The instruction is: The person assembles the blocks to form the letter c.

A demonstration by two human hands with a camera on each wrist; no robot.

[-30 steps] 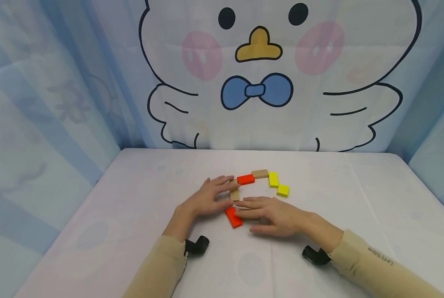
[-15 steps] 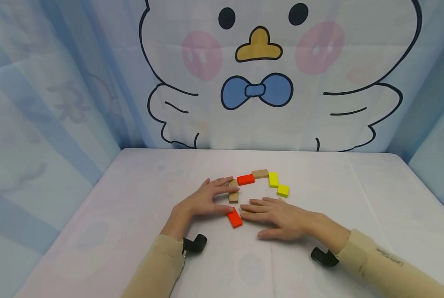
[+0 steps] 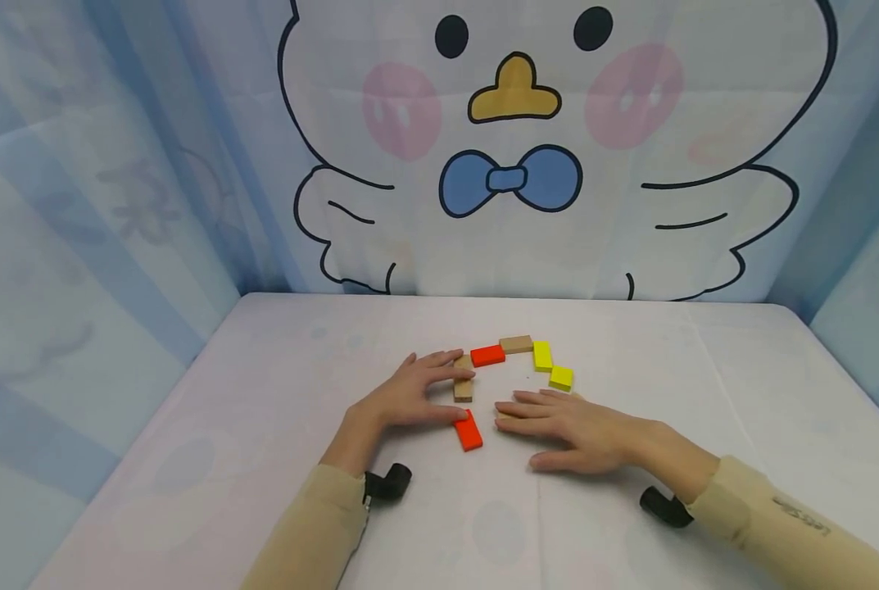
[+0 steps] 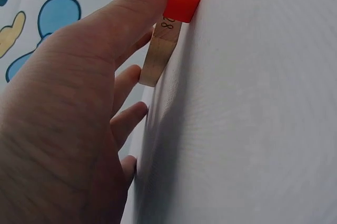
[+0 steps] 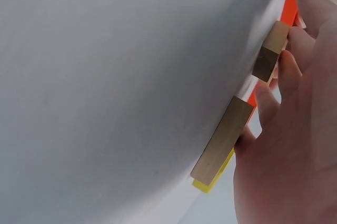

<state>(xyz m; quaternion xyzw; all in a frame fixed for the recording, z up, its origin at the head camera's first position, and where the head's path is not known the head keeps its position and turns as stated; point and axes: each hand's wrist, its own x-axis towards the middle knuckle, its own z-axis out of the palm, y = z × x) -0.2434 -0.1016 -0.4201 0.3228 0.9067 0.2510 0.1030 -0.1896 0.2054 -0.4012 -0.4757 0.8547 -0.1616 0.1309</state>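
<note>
My left hand (image 3: pixel 404 393) lies low over the left of a rough ring of flat blocks, fingers extended. Its index finger rests across an upright-running wooden block (image 3: pixel 463 392), and its thumb touches the near red block (image 3: pixel 470 432), also at the thumb tip in the left wrist view. My right hand (image 3: pixel 579 430) is spread flat at the ring's near right side. Beneath its fingers, mostly hidden from the head view, are a short-looking wooden block (image 5: pixel 271 50) and a longer-looking wooden block (image 5: pixel 222 141).
Along the ring's far side sit another red block (image 3: pixel 487 355) and a wooden block (image 3: pixel 516 344). Two yellow blocks, one taller (image 3: pixel 542 356) and one lower (image 3: pixel 560 378), lie at its right. A pale cloth covers the table (image 3: pixel 262 352); a printed curtain (image 3: pixel 505 246) stands behind.
My right hand has slid to the right, away from the left hand. The left thumb has come onto the near red block, which has shifted slightly right.
</note>
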